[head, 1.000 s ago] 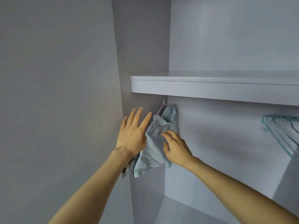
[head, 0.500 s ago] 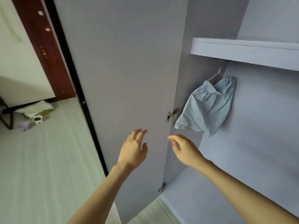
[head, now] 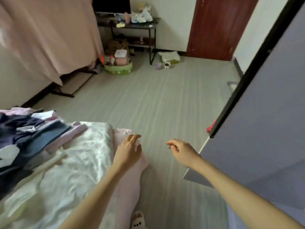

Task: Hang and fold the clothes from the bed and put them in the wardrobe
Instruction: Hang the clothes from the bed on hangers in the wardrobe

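Two empty hands: left hand, right hand; one clothes pile on one bed.

Bed bears heaped clothes, apparently unfolded; pale sheet beneath.

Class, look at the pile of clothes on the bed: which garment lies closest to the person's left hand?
The pale pink garment at the pile's right edge; the navy and blue pieces lie further from the left hand.
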